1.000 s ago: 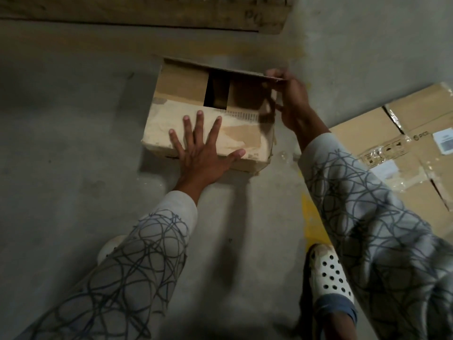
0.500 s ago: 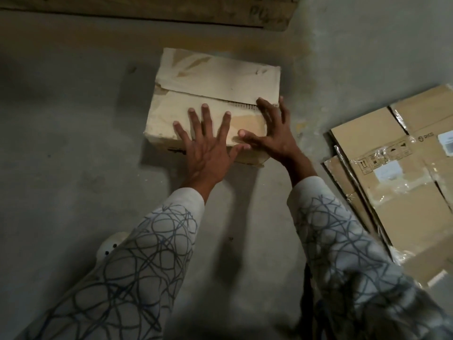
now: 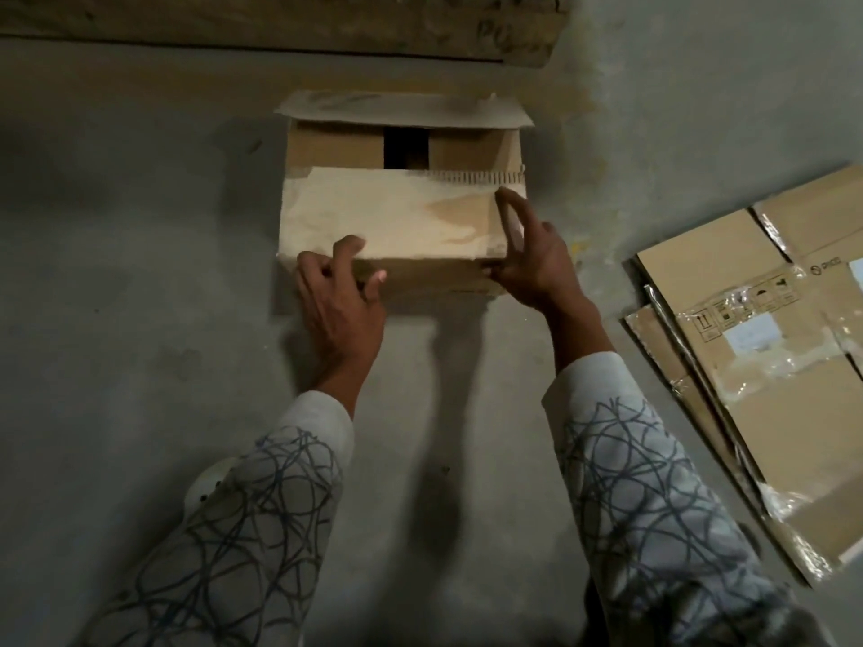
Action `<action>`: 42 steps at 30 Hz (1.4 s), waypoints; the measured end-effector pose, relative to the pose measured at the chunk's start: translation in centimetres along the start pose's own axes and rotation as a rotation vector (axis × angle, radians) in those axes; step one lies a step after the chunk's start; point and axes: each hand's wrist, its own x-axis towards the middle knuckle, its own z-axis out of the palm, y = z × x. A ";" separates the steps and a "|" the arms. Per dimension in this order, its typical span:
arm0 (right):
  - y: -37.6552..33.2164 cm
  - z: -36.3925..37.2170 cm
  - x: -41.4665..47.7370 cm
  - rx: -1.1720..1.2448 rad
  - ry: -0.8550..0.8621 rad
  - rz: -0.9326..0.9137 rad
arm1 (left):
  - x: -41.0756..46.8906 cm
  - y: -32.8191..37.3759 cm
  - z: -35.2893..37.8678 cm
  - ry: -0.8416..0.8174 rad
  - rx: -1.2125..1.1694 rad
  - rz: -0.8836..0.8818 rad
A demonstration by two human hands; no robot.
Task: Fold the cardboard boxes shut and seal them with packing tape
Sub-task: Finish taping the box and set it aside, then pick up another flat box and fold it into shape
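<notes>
Cardboard, pale and scuffed: the cardboard box sits on the bare concrete floor straight ahead of the person, its long axis running left to right. The near flap lies folded down; the far flap stands raised, leaving an open strip with a dark slot between the inner flaps.

Both hands sit at the near edge, so the raised flap lies beyond them, across the box. The left hand holds the near-left corner, its fingers curled over the top edge and the thumb on the front face. The right hand is at the near-right corner, its fingers fairly straight along the flap's right end, holding nothing. It looks the nearer to the far flap.

The room is dim. Flattened boxes lie on the floor to the right and a wooden beam runs along the far side. No tape shows.
</notes>
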 end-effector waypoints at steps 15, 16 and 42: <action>-4.0 4.0 1.8 0.019 0.320 -0.120 | 9.0 1.3 -1.1 -0.379 -0.136 -0.010; -4.3 4.3 1.6 -0.014 0.288 -0.140 | 9.2 1.4 -0.9 -0.422 -0.133 -0.003; 8.6 -5.0 -15.6 0.099 -0.049 0.404 | -6.2 12.9 -1.4 -0.935 -0.137 0.066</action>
